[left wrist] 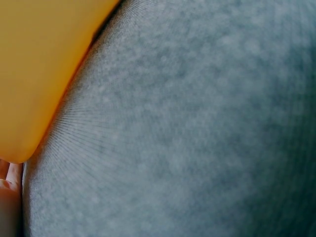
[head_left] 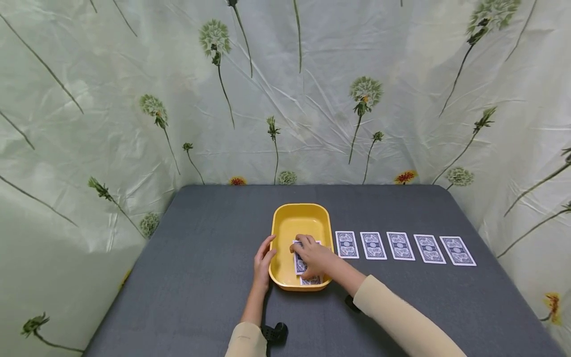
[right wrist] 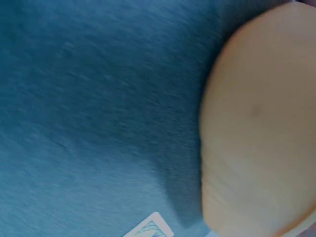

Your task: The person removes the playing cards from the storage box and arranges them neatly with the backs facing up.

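Note:
A yellow rectangular tray [head_left: 300, 218] with rounded corners stands on the grey cloth. Against its left side rests my left hand [head_left: 261, 265], fingers and thumb touching the rim. My right hand [head_left: 314, 257] reaches into the tray and holds a blue-backed playing card [head_left: 300, 268] between fingers and thumb, partly covering it. Another playing card [head_left: 312, 281] shows below it on the tray floor, mostly hidden. In the left wrist view, the tray wall [left wrist: 39, 74] fills the upper left, and only part of the left hand [left wrist: 10, 202] shows at the edge.
To the right of the tray lies a row of several face-down playing cards [head_left: 399, 246], spaced apart. One card corner [right wrist: 150, 227] shows low in the right wrist view. The grey cloth-covered table [head_left: 200, 248] meets a flower-printed curtain [head_left: 312, 124] at the back and sides.

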A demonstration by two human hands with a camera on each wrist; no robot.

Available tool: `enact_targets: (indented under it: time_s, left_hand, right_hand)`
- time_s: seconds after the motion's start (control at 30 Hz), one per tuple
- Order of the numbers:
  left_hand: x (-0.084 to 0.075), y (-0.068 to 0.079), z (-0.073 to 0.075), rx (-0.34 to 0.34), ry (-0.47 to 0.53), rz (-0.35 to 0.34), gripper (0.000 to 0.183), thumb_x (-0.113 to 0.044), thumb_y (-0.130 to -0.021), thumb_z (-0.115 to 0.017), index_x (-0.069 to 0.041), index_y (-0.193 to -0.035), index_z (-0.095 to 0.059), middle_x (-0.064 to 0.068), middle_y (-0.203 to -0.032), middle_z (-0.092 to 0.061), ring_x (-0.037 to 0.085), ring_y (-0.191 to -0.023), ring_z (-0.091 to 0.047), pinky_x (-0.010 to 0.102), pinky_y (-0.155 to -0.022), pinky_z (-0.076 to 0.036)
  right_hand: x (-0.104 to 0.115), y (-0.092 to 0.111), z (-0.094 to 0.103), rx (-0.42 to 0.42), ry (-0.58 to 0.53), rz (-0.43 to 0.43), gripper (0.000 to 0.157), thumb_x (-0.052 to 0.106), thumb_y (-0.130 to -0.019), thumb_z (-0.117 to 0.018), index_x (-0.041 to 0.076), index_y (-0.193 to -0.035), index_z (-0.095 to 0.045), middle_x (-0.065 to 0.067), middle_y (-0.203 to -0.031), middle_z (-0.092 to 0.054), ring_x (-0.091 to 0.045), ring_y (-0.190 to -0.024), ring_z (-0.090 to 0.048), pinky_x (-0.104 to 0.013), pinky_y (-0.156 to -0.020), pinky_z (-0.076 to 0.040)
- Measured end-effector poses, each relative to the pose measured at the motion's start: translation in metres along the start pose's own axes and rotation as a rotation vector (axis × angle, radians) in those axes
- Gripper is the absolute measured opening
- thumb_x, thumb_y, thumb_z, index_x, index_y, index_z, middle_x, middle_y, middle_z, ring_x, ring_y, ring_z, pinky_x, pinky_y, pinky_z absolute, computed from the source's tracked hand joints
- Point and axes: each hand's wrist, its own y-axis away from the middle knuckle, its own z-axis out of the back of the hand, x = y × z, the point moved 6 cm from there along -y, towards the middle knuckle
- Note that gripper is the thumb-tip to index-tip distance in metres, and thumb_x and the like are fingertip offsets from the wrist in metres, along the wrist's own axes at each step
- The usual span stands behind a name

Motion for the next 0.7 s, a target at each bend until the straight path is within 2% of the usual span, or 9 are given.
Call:
enact_targets:
  time_s: [0.1, 0.23, 0.37, 0.47, 0.6, 0.7]
  left_hand:
    - [0.001, 0.000, 0.001, 0.000, -0.002, -0.006, 0.038, -0.004, -0.089, -0.046, -0.001, -0.127, -0.050, 0.014, -0.139, -0.043, 0.025, -0.130, -0.035, 0.011, -0.091, -0.033]
    - [0.000, -0.001, 0.001, -0.006, -0.008, -0.006, 0.037, -0.003, -0.089, -0.046, -0.001, -0.126, -0.051, 0.014, -0.138, -0.044, 0.022, -0.128, -0.037, 0.010, -0.092, -0.033]
    - [-0.003, -0.001, 0.001, -0.019, 0.016, 0.012, 0.037, 0.000, -0.087, -0.047, 0.000, -0.124, -0.052, 0.014, -0.136, -0.045, 0.011, -0.123, -0.040, 0.009, -0.093, -0.031]
    - [-0.012, 0.003, -0.001, -0.021, 0.014, 0.011, 0.037, 0.002, -0.087, -0.046, 0.003, -0.123, -0.052, 0.016, -0.136, -0.045, 0.004, -0.119, -0.041, 0.008, -0.093, -0.031]
    - [-0.023, 0.009, -0.004, -0.016, -0.006, 0.007, 0.038, 0.002, -0.087, -0.045, 0.005, -0.124, -0.050, 0.019, -0.136, -0.044, 0.014, -0.123, -0.041, 0.009, -0.091, -0.032]
    - [-0.024, 0.009, -0.004, -0.015, -0.004, 0.014, 0.038, 0.001, -0.087, -0.045, 0.004, -0.124, -0.050, 0.018, -0.137, -0.043, 0.025, -0.127, -0.037, 0.009, -0.090, -0.033]
  right_hand:
    - [0.000, 0.007, 0.007, -0.065, -0.067, 0.008, 0.067, 0.040, -0.070, -0.073, 0.015, -0.125, -0.044, -0.014, -0.137, -0.035, -0.031, -0.125, -0.035, -0.040, -0.095, -0.043]
    - [-0.006, 0.023, 0.025, -0.129, -0.151, -0.006, 0.081, 0.039, -0.069, -0.075, 0.013, -0.135, -0.038, -0.012, -0.139, -0.035, -0.028, -0.128, -0.035, -0.041, -0.100, -0.038]
    - [-0.017, 0.049, 0.042, -0.162, -0.212, -0.058, 0.085, 0.038, -0.070, -0.075, 0.011, -0.139, -0.034, -0.011, -0.142, -0.034, -0.029, -0.130, -0.032, -0.045, -0.102, -0.035]
    - [-0.031, 0.073, 0.048, -0.188, -0.248, -0.119, 0.084, 0.038, -0.070, -0.075, 0.011, -0.139, -0.034, -0.010, -0.142, -0.034, -0.031, -0.130, -0.032, -0.048, -0.101, -0.034]
    - [-0.051, 0.105, 0.046, -0.218, -0.254, -0.191, 0.085, 0.038, -0.069, -0.076, 0.010, -0.138, -0.036, -0.012, -0.141, -0.034, -0.034, -0.129, -0.031, -0.051, -0.100, -0.033]
    - [-0.063, 0.123, 0.037, -0.218, -0.242, -0.205, 0.085, 0.037, -0.068, -0.076, 0.007, -0.137, -0.037, -0.014, -0.140, -0.035, -0.036, -0.129, -0.030, -0.052, -0.100, -0.032]
